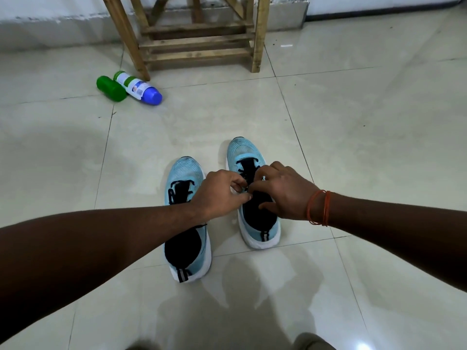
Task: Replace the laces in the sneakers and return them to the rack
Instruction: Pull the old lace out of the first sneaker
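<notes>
Two bare forearms reach in from the lower corners and meet over the right sneaker (242, 150), which stands on the tiled floor (353, 122) just beside the left sneaker (185, 170), both with toes pointing towards the wooden rack (199, 41) well beyond them. The left hand (222, 194) is turned knuckles up, its thumb and forefinger pinched together on the black lace (246, 164) at the shoe's tongue. The right hand (286, 192) arches over the same lacing with its fingers curled down; whether they grip the lace is hidden. Several orange threads (319, 208) circle the right wrist. Two bottles lie touching near the rack's leg, a green bottle (111, 88) and a white-and-blue bottle (142, 90) whose label print is too small to read.
</notes>
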